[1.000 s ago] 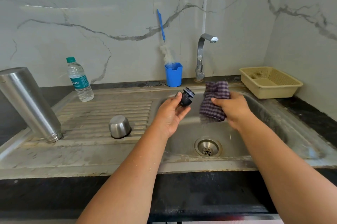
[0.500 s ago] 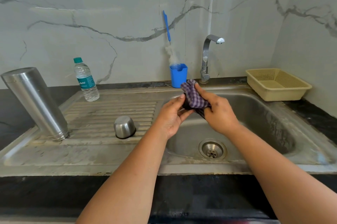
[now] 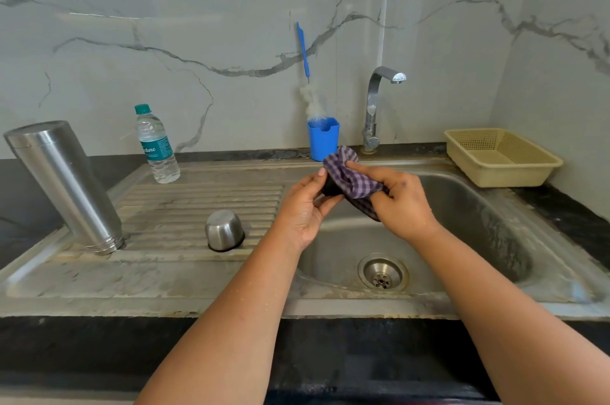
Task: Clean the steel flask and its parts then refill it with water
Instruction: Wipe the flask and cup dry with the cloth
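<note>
Above the sink basin (image 3: 468,213), my left hand (image 3: 302,210) holds the flask's black stopper (image 3: 328,188), most of it hidden under a purple checked cloth (image 3: 350,178). My right hand (image 3: 399,203) grips that cloth and presses it over the stopper. The steel flask body (image 3: 66,183) stands upside down and tilted on the draining board at the left. Its steel cup lid (image 3: 224,229) lies upside down on the ribbed board.
A plastic water bottle (image 3: 156,144) stands at the back left. A blue cup (image 3: 323,139) with a bottle brush (image 3: 305,58) sits beside the tap (image 3: 379,101). A beige basket (image 3: 501,157) is on the counter at the right. The drain (image 3: 383,272) is open below my hands.
The cloth, held apart from the stopper a second ago, now wraps over it. Both hands have come together above the basin.
</note>
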A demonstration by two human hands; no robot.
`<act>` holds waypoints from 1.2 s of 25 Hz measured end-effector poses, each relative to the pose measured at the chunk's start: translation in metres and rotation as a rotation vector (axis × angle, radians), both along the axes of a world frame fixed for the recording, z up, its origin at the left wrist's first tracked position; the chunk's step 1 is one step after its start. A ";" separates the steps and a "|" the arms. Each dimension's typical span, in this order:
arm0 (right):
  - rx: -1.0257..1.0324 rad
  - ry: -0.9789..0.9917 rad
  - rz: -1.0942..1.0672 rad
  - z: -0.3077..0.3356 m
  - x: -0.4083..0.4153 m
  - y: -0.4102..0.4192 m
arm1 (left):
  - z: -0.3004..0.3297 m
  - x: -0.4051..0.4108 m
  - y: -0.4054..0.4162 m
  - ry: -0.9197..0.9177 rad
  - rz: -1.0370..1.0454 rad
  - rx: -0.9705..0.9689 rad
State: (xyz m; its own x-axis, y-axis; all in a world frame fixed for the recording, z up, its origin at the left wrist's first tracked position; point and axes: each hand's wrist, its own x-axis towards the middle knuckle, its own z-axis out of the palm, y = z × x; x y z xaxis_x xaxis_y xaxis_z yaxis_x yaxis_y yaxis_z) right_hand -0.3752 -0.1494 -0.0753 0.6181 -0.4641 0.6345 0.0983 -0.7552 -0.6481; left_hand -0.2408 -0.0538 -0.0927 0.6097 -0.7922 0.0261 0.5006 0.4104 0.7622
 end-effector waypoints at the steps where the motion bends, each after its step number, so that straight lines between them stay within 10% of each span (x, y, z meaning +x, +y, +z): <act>1: 0.034 0.050 -0.032 0.001 0.000 -0.002 | -0.001 0.000 0.000 -0.004 -0.010 0.006; 4: 0.307 0.238 -0.079 -0.006 0.003 -0.010 | -0.002 -0.004 -0.001 -0.225 0.070 0.187; 9: 1.052 -0.056 -0.208 0.008 -0.011 -0.024 | -0.011 -0.008 -0.003 -0.736 0.271 0.508; 12: 0.918 -0.152 -0.218 0.003 -0.009 -0.025 | -0.016 -0.010 -0.005 -0.898 0.278 0.552; 19: -0.261 0.144 0.083 -0.020 0.008 -0.009 | -0.015 0.000 -0.004 -1.036 0.466 0.570; 30: -0.018 0.123 -0.027 -0.005 0.002 -0.004 | -0.014 0.003 0.000 -1.081 0.484 0.488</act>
State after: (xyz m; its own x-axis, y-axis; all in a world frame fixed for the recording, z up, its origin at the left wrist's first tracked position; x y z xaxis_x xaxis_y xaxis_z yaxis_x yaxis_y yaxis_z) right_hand -0.3736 -0.1534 -0.0806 0.6791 -0.4708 0.5632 -0.0014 -0.7681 -0.6404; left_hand -0.2375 -0.0540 -0.1070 0.6878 -0.5640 0.4570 -0.5857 -0.0593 0.8083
